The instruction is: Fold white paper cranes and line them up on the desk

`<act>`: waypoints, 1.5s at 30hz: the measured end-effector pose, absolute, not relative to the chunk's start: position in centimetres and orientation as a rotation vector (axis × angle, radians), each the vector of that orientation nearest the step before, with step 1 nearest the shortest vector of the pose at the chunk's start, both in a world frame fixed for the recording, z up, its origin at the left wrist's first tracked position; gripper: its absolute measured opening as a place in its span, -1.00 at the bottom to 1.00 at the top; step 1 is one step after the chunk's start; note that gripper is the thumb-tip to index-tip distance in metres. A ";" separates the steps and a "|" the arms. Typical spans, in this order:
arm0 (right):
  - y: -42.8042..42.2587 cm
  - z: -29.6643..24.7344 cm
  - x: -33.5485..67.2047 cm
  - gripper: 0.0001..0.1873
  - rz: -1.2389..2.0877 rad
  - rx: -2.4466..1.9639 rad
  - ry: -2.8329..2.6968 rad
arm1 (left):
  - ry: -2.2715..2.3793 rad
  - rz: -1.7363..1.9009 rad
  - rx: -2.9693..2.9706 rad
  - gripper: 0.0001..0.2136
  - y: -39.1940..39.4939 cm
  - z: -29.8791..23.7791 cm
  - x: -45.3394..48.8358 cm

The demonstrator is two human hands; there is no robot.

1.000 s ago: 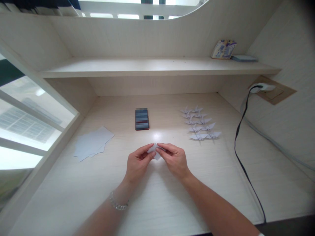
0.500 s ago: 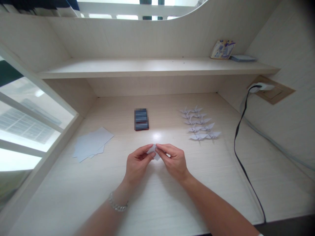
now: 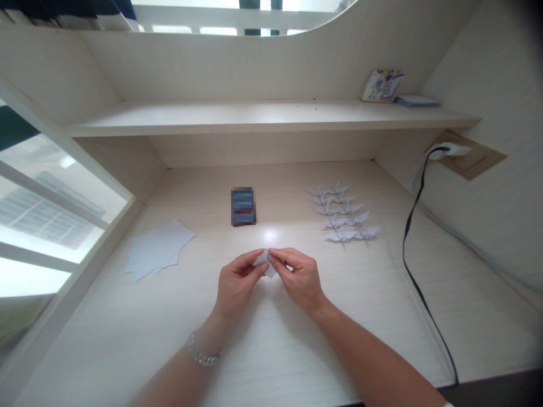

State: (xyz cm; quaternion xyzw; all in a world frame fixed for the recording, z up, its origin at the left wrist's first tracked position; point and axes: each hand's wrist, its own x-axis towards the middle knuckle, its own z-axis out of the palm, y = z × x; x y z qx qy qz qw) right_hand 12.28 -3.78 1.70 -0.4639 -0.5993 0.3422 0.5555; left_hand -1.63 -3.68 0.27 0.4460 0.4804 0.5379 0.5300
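A small folded piece of white paper is pinched between my two hands above the middle of the desk. My left hand grips its left side with thumb and forefinger, and a chain bracelet circles that wrist. On the right side of the paper, the fingertips of my right hand press near its top. My fingers cover part of the folds. To the right beyond my hands stand several folded paper cranes in two columns. Loose white paper sheets lie overlapping at the left.
A dark, blurred-out flat object lies behind my hands. Down the right side runs a black cable from a wall socket. A shelf crosses the back, bearing a colourful packet and a flat bluish item.
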 end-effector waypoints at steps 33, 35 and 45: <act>-3.3 0.7 12.1 -0.83 1.082 -1.206 -1.187 | 1.156 1.192 1.147 -0.69 -3.7 0.0 -1.7; -3.3 0.8 12.1 -0.82 1.086 -1.212 -1.184 | 1.167 1.183 1.154 -0.68 -3.7 0.0 -1.7; -3.3 0.8 12.1 -0.82 1.135 -1.183 -1.130 | 1.196 1.144 1.198 -0.68 -3.8 0.4 -1.7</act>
